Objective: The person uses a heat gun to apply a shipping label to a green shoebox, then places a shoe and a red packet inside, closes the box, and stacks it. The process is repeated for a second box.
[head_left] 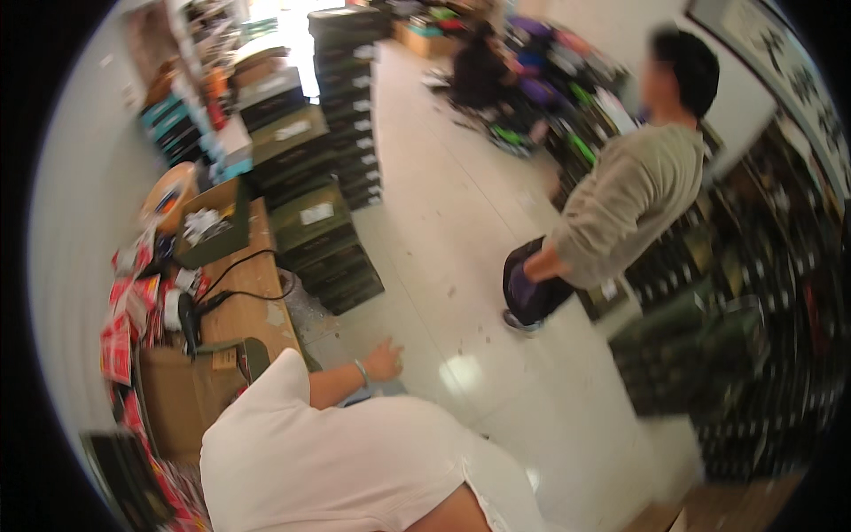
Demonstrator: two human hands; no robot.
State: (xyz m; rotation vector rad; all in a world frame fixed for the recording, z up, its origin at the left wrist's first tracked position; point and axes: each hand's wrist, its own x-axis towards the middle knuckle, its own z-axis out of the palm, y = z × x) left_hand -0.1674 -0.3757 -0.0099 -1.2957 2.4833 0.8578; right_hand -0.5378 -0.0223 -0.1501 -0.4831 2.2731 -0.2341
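My left hand (386,359), with a light blue bracelet on its wrist, reaches out over the pale floor beside the wooden table. Blur softens its fingers, but they look apart and nothing shows in them. Below the wrist lies a grey-blue patch (390,388) that I cannot make out. Of my right side only a piece of bare arm (450,514) shows under the white sleeve; that hand is out of the picture. Nearest on the left is an open cardboard box (177,390) on the table, with a black hair-dryer-like tool (189,321) and its black cable behind it.
Stacks of dark green shoeboxes (328,253) stand past the wooden table (266,306). A green box (217,222) holds crumpled white pieces. A person (629,195) in a beige top stands at the right, before more stacked boxes (709,355). Another person (479,71) sits low near a heaped pile.
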